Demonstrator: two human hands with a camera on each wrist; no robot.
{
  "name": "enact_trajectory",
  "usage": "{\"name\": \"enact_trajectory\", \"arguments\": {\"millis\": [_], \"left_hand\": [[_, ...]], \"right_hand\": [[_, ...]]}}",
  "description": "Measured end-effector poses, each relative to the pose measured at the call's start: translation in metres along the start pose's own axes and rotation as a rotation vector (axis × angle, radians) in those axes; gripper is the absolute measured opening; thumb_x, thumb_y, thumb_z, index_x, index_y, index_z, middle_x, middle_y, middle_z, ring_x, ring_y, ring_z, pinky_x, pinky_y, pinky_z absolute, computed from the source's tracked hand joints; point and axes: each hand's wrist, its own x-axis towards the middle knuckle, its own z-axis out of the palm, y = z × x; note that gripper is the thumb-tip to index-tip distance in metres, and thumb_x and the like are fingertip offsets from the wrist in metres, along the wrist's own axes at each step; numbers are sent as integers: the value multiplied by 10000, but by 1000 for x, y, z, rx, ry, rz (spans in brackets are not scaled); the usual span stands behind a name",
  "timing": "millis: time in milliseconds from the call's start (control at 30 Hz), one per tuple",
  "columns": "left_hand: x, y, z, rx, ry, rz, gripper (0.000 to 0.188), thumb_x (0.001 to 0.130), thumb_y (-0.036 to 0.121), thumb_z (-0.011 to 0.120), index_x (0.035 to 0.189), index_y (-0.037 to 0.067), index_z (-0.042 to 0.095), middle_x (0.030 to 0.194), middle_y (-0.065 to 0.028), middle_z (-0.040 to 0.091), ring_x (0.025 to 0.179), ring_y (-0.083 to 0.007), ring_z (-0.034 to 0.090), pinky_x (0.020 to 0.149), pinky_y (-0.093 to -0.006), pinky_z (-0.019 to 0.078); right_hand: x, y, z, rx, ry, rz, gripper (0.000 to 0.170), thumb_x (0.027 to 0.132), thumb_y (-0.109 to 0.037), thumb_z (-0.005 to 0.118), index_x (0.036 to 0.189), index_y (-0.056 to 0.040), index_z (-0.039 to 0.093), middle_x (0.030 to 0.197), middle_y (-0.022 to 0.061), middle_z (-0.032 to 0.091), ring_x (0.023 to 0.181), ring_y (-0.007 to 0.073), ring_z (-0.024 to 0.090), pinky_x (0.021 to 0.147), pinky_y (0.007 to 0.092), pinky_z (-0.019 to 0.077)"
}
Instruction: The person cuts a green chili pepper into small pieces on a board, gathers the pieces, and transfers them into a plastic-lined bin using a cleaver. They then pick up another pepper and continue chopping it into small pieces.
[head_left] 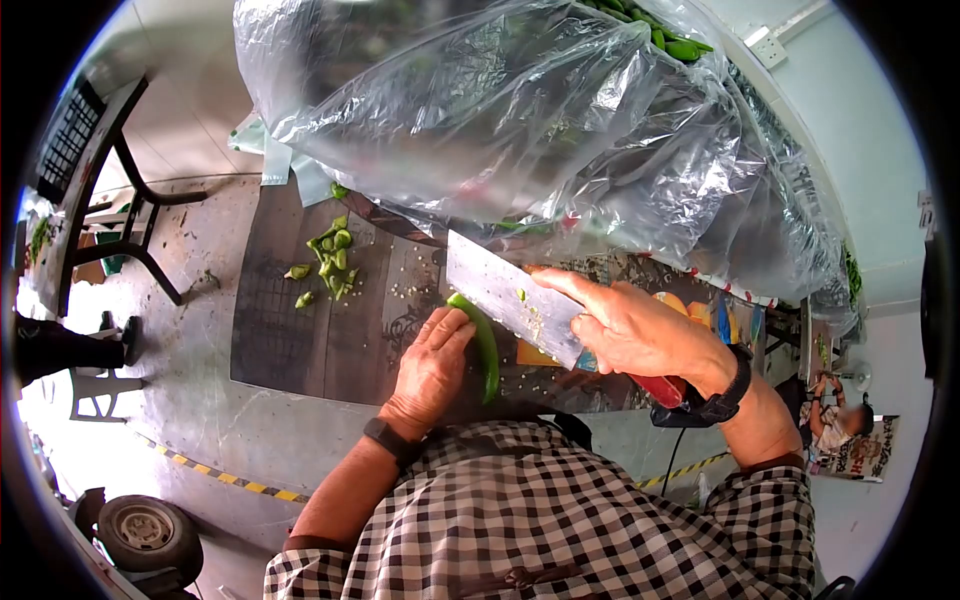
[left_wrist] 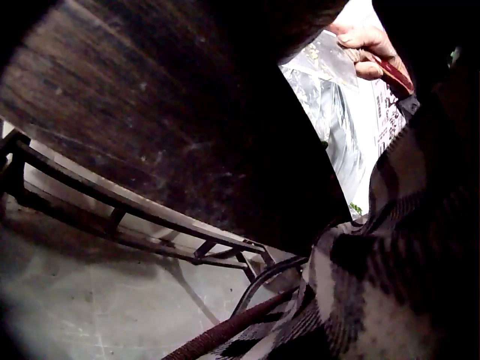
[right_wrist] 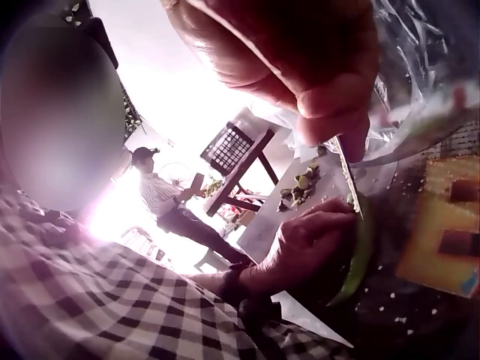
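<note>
My left hand [head_left: 432,365] grips a long green chili pepper [head_left: 487,355] near its upper end, on the dark table [head_left: 285,345]. The handle of a broad cleaver [head_left: 505,300] is in my right hand [head_left: 645,330]; its red butt shows below the palm. Pale seeds stick to the blade. In the right wrist view the cleaver's edge [right_wrist: 348,176] stands right at the pepper's top, close by the left fingers. The left wrist view catches the right hand [left_wrist: 375,49] on the cleaver but hides the left hand.
A pile of cut pepper tops [head_left: 335,258] lies at the table's left, with seeds scattered nearby. Behind the table rises a heap under clear plastic sheeting [head_left: 500,110], green peppers [head_left: 675,42] showing at its top. Another person [right_wrist: 169,202] stands beyond the table.
</note>
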Motion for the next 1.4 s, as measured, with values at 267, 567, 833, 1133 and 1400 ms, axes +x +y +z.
{"name": "enact_trajectory", "arguments": {"millis": [267, 567, 833, 1133, 1400], "left_hand": [[0, -3, 1, 14, 20, 32, 318, 740, -94, 592, 1039, -2, 651, 1120, -134, 609, 1110, -332, 584, 948, -394, 501], [1, 0, 0, 9, 18, 20, 298, 740, -93, 588, 1019, -10, 650, 1111, -131, 608, 1104, -327, 586, 937, -388, 507], [0, -1, 3, 19, 45, 23, 286, 749, -92, 589, 1011, -6, 664, 1096, -127, 621, 1094, -331, 592, 934, -392, 507], [0, 0, 4, 23, 43, 12, 288, 733, -99, 585, 992, -4, 670, 1090, -130, 623, 1079, -334, 594, 933, -391, 503], [1, 2, 3, 46, 26, 25, 274, 746, -71, 570, 996, -5, 663, 1114, -126, 612, 1100, -343, 581, 939, -403, 501]], "right_hand": [[7, -15, -14, -74, -84, 54, 533, 857, -23, 407, 1389, -53, 400, 700, 218, 634, 571, 307, 638, 594, 424, 512], [8, -19, -11, -200, -85, 32, 533, 863, -25, 432, 1393, -76, 407, 885, 236, 652, 758, 384, 646, 705, 439, 519], [3, -11, -3, -142, -42, -88, 496, 851, -3, 435, 1346, -25, 416, 1083, 255, 602, 946, 425, 611, 825, 457, 496], [-8, -1, 9, -169, 12, -193, 470, 831, -3, 493, 1297, 7, 428, 736, 254, 589, 648, 417, 587, 601, 478, 444], [-13, 1, 15, -131, -2, -162, 525, 875, -30, 470, 1390, -50, 372, 596, 209, 575, 529, 359, 600, 510, 442, 443]]}}
